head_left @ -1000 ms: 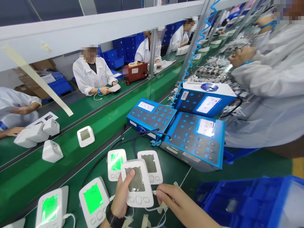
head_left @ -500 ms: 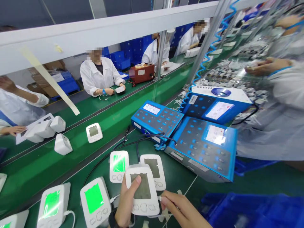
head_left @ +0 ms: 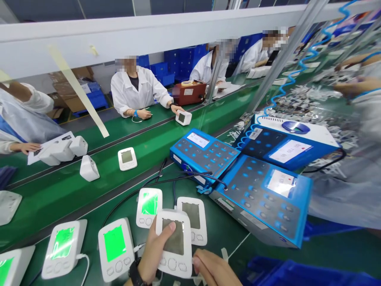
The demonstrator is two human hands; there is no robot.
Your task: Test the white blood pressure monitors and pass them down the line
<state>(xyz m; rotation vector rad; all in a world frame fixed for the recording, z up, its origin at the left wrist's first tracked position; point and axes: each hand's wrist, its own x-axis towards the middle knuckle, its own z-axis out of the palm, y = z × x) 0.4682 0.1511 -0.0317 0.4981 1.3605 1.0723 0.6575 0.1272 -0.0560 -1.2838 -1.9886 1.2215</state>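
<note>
My left hand (head_left: 156, 250) grips a white blood pressure monitor (head_left: 175, 264) with a dark unlit screen, its thumb lying across the screen's lower corner. A black watch sits on that wrist. My right hand (head_left: 212, 268) pinches at the monitor's lower right edge, and its fingers hide what they hold, likely a small white cable plug. Beside them on the green bench lie more monitors: an unlit one (head_left: 192, 221) and lit green ones (head_left: 149, 207) (head_left: 115, 249) (head_left: 64, 249), some with white cables.
Blue test units with small screens (head_left: 262, 194) (head_left: 205, 157) stand to the right, with black cables (head_left: 139, 190) running past. A green conveyor belt (head_left: 59, 194) carries white units. Co-workers in white coats sit beyond it (head_left: 138, 91), another stands at right (head_left: 348, 190), and a blue crate (head_left: 285, 276) sits bottom right.
The whole view has swung, so the bench objects shift right and down. My hands stay on the monitor, now slightly lower, and the small plug at its edge no longer shows.
</note>
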